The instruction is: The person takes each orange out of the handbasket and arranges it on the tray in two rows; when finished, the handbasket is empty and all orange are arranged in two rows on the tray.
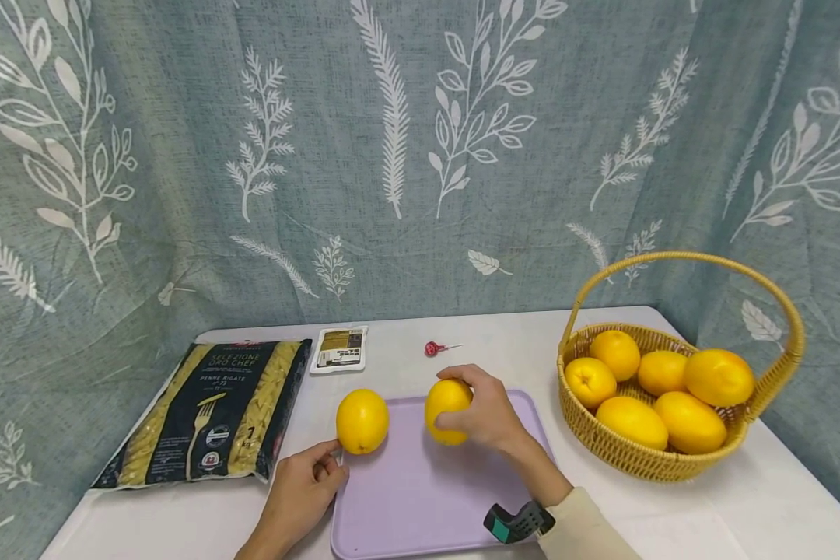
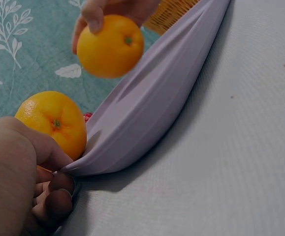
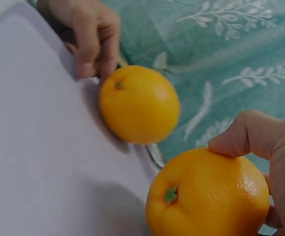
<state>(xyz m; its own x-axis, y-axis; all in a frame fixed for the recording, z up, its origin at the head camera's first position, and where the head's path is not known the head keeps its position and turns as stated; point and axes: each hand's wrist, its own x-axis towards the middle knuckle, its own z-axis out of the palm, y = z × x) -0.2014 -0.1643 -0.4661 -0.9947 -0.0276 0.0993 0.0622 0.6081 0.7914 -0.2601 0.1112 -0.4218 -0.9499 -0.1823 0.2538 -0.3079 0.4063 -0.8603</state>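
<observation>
My right hand (image 1: 488, 408) holds an orange (image 1: 439, 398) over the far middle of a lilac tray (image 1: 413, 498), thumb and fingers on either side of the fruit. Its green stem spot shows in the right wrist view, where a shadow falls on the tray. Another orange (image 1: 362, 421) rests at the tray's far left corner. Beside that fruit, my left hand (image 1: 299, 490) pinches the tray's left rim between thumb and curled fingers. In the left wrist view the tray's side rises at a slant from these fingertips.
On the right stands a wicker basket (image 1: 605, 455) with a tall handle, holding several oranges. A bag of penne pasta (image 1: 213, 412) lies at the left. Behind the tray are a small flat packet (image 1: 339, 349) and a red lollipop (image 1: 432, 348). A patterned curtain (image 1: 406, 257) hangs behind the table.
</observation>
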